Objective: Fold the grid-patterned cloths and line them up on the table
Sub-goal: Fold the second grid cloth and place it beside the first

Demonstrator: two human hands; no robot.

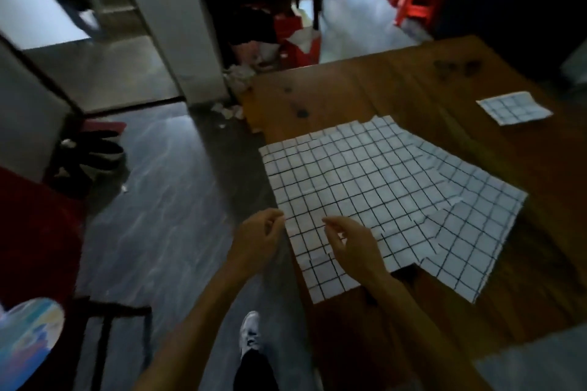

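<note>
Left grip: my left hand (261, 236) sits at the near left edge of the top cloth (343, 181), fingers curled at the hem. I read it as pinching the edge, though the blur leaves some doubt.
Right grip: my right hand (351, 243) hovers over the near part of the same cloth, thumb and forefinger drawn together; I cannot tell whether they have fabric between them.
Cloths: several lie spread and overlapping on the desk (349, 92), the top one at the left, others fanned out from under it to the right (470, 232).
Folded cloth: one small square (515, 107) lies well apart, far right on the desk.
Risk, layers: the sheets overlap closely, so a pinch may lift two at once and fold them together.
Risk, edge: the near corners hang over the desk edge; a pull toward me could drag the stack to the floor.
Risk, skew: an uneven hold between my hands would set the fold crooked against the grid.
</note>
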